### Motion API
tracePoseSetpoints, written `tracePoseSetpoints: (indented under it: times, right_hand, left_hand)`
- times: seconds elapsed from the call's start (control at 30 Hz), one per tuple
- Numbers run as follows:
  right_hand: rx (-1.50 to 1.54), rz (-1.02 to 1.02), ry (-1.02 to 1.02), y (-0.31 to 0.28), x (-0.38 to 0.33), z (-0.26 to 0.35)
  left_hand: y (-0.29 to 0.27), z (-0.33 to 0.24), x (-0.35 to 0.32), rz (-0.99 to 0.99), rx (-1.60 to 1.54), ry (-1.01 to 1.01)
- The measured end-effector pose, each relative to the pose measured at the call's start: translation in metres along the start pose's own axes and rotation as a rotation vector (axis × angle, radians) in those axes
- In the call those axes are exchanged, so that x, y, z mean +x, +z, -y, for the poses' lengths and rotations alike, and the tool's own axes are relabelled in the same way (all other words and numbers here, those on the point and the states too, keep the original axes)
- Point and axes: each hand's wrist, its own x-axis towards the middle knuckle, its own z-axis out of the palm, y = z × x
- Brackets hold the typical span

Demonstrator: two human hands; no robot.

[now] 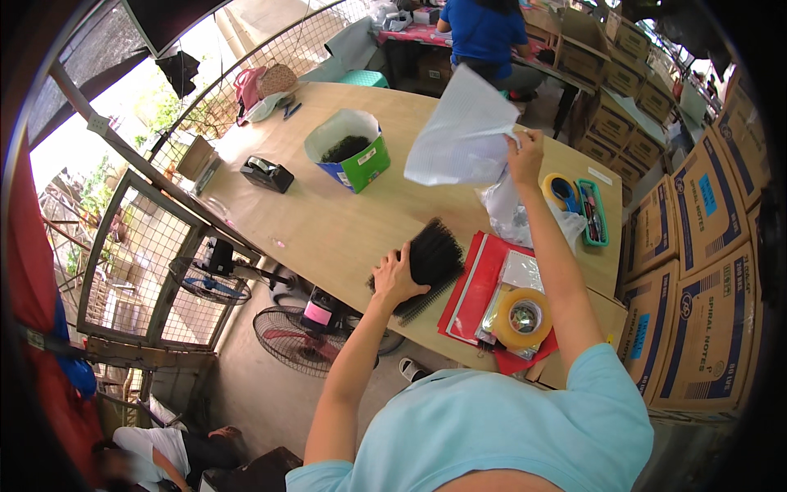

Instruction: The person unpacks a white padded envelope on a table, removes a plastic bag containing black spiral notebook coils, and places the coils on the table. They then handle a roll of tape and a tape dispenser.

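My left hand (398, 277) is closed over the left end of a thick black bristly bundle (436, 258) with ridged edges, which rests at the table's near edge. Raised above the table on the right, my right hand (525, 156) pinches the edge of a thin white sheet (459, 131) with fine lines. The sheet hangs tilted to the left of that hand. Below my right forearm lie red folders (467, 287) and a large roll of clear tape (523, 321). A crumpled clear plastic bag (510, 215) sits under the right wrist.
A green-and-white open box (365, 170) with black contents and a black tape dispenser (267, 175) stand on the table (328, 230). A blue-cored tape roll (562, 193) and green tray (604, 231) are at right. Cartons (697, 287) flank the right; fans (299, 340) stand left. Another person (485, 37) sits behind.
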Motion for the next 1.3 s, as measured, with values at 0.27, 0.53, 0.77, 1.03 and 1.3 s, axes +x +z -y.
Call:
tracePoseSetpoints:
  times: [0.27,0.53,0.77,1.03,1.3]
  right_hand:
    - [-0.022,-0.176,0.072,-0.109,0.011,0.005]
    - [-0.052,-0.311,0.304,-0.277,-0.037,-0.033]
    - [0.053,-0.308,0.52,-0.337,-0.059,-0.012]
    - [-0.114,-0.103,0.395,-0.331,-0.05,0.032]
    - [-0.161,0.034,0.326,-0.34,-0.049,0.038]
  left_hand:
    - [-0.004,0.024,0.096,0.298,-0.12,0.141]
    - [-0.014,0.008,0.089,0.144,-0.014,0.327]
    - [-0.002,-0.006,0.052,-0.047,0.077,0.398]
    - [0.0,-0.004,0.047,-0.01,0.099,0.397]
    - [-0.008,0.011,0.113,-0.18,-0.082,0.203]
